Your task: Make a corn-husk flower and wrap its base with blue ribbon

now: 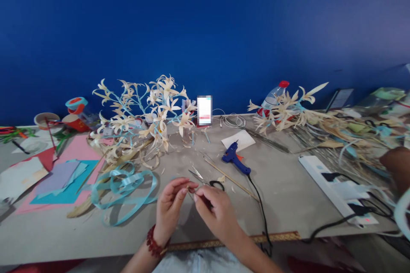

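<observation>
Low over the front middle of the table, my left hand (173, 200) and my right hand (218, 207) meet fingertip to fingertip. Both pinch a tiny brownish piece (188, 188), too small and too covered by the fingers to name. A dark red bead bracelet (154, 241) circles my left wrist. Just beyond my fingers lie scissors (217, 184), partly hidden by my right hand. A thin stick (230, 178) runs slantwise past them. Curls of light blue ribbon (128, 187) rest left of my left hand.
Cream husk-like flowers (160, 111) on blue stems stand at the back. A blue glue gun (235, 158) trails its cord down to the right. A white power strip (336, 192) with plugs lies right; coloured paper sheets (64, 179) lie left. Part of another person's arm (397, 166) shows at the right edge.
</observation>
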A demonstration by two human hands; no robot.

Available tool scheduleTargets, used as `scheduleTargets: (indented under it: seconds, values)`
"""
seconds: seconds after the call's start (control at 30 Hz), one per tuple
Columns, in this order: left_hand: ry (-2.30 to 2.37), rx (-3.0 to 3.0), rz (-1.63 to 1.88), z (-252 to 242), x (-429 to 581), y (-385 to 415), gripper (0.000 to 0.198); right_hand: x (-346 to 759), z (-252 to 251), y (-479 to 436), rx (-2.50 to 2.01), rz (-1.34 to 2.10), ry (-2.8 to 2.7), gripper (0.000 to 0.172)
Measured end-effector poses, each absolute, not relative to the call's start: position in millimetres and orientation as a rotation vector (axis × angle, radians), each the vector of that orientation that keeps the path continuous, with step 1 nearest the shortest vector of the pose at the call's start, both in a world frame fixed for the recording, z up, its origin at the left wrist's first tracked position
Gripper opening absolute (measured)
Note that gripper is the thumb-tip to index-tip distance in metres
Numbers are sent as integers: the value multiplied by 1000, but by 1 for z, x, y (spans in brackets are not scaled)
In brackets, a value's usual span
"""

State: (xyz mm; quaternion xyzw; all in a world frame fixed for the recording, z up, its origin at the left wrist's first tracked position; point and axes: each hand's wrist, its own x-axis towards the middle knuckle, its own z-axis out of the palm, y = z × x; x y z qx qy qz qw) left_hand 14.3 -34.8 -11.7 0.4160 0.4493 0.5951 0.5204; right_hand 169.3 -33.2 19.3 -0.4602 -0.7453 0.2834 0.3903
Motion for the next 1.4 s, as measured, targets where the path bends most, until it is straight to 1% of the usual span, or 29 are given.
scheduleTargets:
  seconds: [0.13, 0.33, 0.53, 0.67, 0.93, 1.1, 1.27, 1.4]
  values:
    - [948, 939, 1444, -12, 12, -34, 18, 168, 21, -33, -1152, 774, -1860, 17]
    - [732, 682, 1449, -12, 19, -31, 19, 166, 19, -34, -1108, 765, -1831, 14]
    - [628, 515, 1419, -10, 26, -31, 19, 166, 18, -35, -1051, 770, -1786, 15]
    - [640, 519, 1427, -10, 26, -32, 20, 167, 18, -36, -1066, 777, -1807, 14]
    - [762, 713, 1520, -7, 22, -34, 16, 169, 19, -39, -1053, 692, -1827, 13]
    - [843, 882, 1496, -10, 18, -36, 22, 170, 20, -39, -1056, 662, -1830, 13]
    - [976, 1343, 1528, -5, 12, -36, 24, 171, 20, -39, -1076, 709, -1829, 14]
    - [1060, 1748, 1531, -2, 6, -34, 32, 171, 21, -40, -1106, 707, -1818, 15]
